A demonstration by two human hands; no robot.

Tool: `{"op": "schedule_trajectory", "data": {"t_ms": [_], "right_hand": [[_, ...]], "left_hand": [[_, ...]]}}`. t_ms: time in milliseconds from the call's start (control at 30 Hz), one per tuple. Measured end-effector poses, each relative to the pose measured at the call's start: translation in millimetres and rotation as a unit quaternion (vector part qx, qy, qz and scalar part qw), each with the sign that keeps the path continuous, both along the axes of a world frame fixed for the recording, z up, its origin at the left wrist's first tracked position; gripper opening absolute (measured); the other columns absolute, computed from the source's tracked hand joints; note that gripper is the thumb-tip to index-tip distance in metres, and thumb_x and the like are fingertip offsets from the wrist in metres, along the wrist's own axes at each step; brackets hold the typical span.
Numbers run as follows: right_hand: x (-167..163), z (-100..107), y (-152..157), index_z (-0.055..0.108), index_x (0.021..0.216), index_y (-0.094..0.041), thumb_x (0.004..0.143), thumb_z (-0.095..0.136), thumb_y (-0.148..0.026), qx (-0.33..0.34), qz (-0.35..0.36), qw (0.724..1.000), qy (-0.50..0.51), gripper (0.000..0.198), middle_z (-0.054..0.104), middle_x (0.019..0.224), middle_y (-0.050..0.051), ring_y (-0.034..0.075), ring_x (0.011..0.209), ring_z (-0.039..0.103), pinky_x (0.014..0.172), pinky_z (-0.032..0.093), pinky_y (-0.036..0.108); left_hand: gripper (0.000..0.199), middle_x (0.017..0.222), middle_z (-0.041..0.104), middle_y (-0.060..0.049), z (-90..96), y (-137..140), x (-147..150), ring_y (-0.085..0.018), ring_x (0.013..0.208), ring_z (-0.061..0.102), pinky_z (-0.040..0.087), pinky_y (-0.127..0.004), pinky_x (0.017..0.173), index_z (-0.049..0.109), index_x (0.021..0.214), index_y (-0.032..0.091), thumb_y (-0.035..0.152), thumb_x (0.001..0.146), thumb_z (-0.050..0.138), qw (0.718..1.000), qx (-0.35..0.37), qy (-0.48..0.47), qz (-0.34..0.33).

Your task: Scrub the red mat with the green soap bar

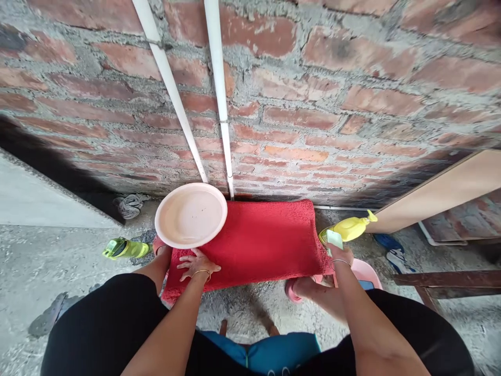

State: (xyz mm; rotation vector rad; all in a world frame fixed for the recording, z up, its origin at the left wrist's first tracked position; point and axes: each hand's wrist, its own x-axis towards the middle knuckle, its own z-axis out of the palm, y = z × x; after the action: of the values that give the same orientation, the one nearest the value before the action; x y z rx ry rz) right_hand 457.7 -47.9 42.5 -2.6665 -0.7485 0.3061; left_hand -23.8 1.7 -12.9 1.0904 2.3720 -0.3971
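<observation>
A red mat with shaggy edges lies spread over a low support in front of me. My left hand rests flat on its near left part, fingers spread, holding nothing. Just beyond those fingers a shallow pale pink basin stands on the mat's left end. At the mat's right edge my right hand grips a pale green block, like a bar of soap. Close behind that block is a yellow bottle.
A brick wall with two white pipes rises behind. Left on the floor are a green bottle and a crumpled cloth. A pink tub, shoes and a wooden frame are at right.
</observation>
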Motion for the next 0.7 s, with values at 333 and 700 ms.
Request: {"op": "schedule_trajectory", "data": {"t_ms": [333,700], "right_hand": [[-139,-14,-43,0.066,0.084,-0.015,0.052,0.077,-0.038,0.185,-0.022,0.937,0.296,0.040,0.072,0.078,0.008,0.021,0.066,0.066,0.059,0.050,0.029],[-157,7,-68,0.063,0.112,-0.018,0.087,0.064,-0.040,0.079,0.090,0.972,0.202,0.034,0.065,0.110,0.006,0.020,0.095,0.063,0.079,0.054,0.034]], "left_hand": [[0.110,0.157,0.010,-0.030,10.3,-12,6,-0.053,0.140,0.015,0.039,-0.070,0.093,0.021,0.151,0.016,0.052,0.062,0.075,0.999,0.028,-0.001,-0.028],[0.060,0.141,0.047,-0.014,47.4,-34,44,-0.029,0.126,0.050,0.047,-0.041,0.097,0.047,0.139,0.021,0.024,0.080,0.056,0.940,0.025,-0.154,-0.304]]}}
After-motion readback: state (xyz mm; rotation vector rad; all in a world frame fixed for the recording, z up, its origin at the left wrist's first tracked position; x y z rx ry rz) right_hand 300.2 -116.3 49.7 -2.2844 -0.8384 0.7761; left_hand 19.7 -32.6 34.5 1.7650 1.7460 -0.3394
